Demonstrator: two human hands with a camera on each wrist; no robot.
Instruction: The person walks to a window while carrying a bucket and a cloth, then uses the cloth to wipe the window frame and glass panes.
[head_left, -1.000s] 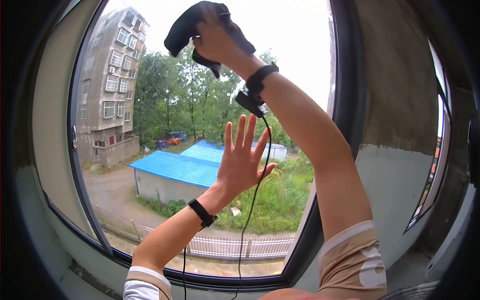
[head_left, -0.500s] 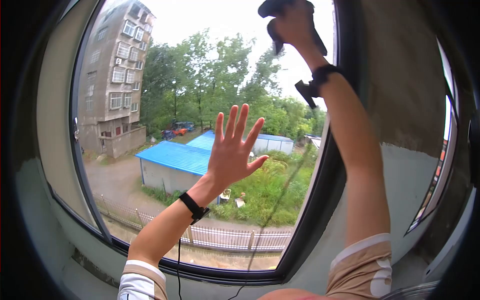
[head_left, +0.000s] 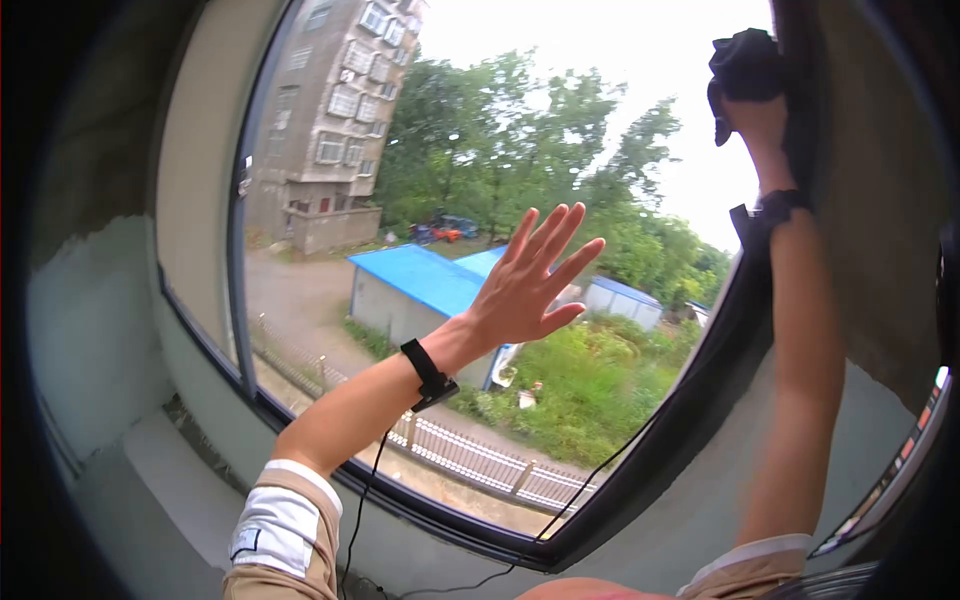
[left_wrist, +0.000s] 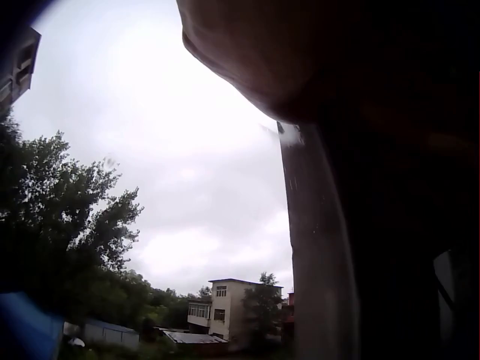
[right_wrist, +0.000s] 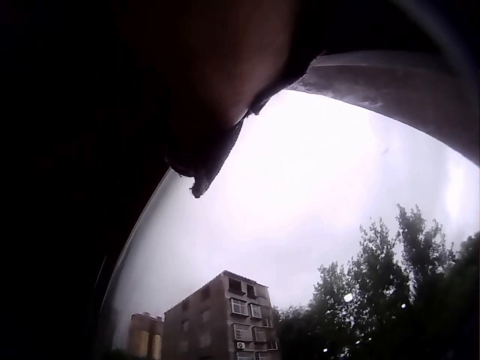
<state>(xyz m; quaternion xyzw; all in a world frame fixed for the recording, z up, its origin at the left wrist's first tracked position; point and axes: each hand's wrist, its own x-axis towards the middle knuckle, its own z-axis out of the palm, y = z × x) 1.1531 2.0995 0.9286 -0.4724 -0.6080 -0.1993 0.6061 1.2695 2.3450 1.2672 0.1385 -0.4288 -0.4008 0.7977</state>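
At the upper right corner of the window pane (head_left: 640, 400), my right hand (head_left: 757, 122) holds a bunched black cloth (head_left: 748, 65), which hides most of the fingers. A ragged edge of the cloth (right_wrist: 214, 161) hangs below that hand in the right wrist view. My left hand (head_left: 530, 285) is raised before the middle of the pane, palm toward the glass, its fingers straight and spread. Part of the same hand (left_wrist: 255, 60) shows dark at the top of the left wrist view.
A dark window frame (head_left: 690, 400) borders the pane at the right and bottom. A thin black cable (head_left: 600, 468) runs across the lower right corner; another cable (head_left: 362, 500) hangs from the left wrist. Outside are a blue-roofed shed (head_left: 420, 285), trees and a tall building (head_left: 340, 110).
My right hand has carried the cloth from the upper middle of the pane to its right edge. The left hand stays spread before the glass while the head view has shifted and tilted.
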